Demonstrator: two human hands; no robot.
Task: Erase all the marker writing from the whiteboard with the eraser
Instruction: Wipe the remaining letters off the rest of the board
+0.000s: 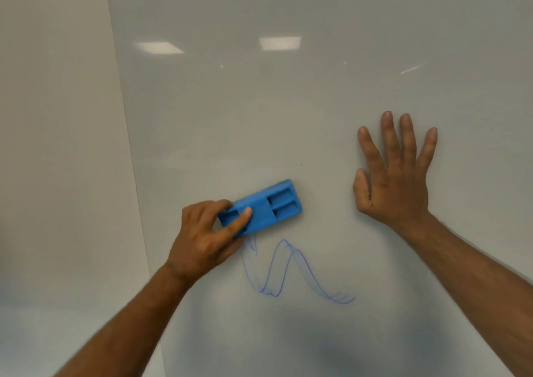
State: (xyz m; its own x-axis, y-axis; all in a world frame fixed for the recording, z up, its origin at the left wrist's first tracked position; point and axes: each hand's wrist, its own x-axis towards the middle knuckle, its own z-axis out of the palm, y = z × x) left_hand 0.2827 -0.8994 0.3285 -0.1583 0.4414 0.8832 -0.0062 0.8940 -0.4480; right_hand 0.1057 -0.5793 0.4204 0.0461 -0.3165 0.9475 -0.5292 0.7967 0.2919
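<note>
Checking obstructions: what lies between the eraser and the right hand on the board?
Bare whiteboard only, between eraser and right hand, head view.

One head-worn camera faces the whiteboard point(317, 102) squarely from close by, angled slightly downward.

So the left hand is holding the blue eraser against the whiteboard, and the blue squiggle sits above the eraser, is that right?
Not quite. The head view shows the left hand gripping the blue eraser against the whiteboard, but the blue squiggle sits below the eraser, not above it. The board above the eraser shows no writing.
</note>
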